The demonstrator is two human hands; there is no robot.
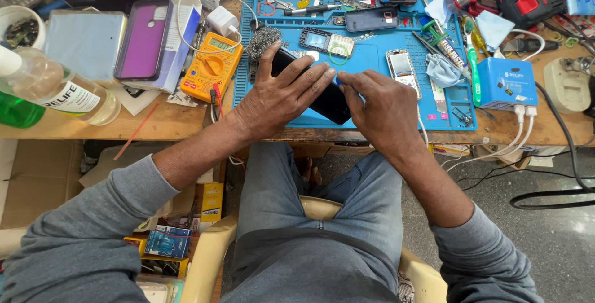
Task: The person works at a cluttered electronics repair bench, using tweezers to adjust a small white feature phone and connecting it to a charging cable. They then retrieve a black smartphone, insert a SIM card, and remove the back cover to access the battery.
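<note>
My left hand (282, 95) lies flat, fingers spread, on the black phone (328, 101); my right hand (381, 108) pinches its edge on the blue mat (372, 61). Left of my fingers sits an orange multimeter (212, 67); right, a blue box (507, 84).

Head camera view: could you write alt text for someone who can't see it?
Seen from above, a seated person's left hand and right hand press on a black phone lying on a blue work mat. An orange multimeter, a purple phone case, small phone parts and tools crowd the wooden bench around it.
</note>
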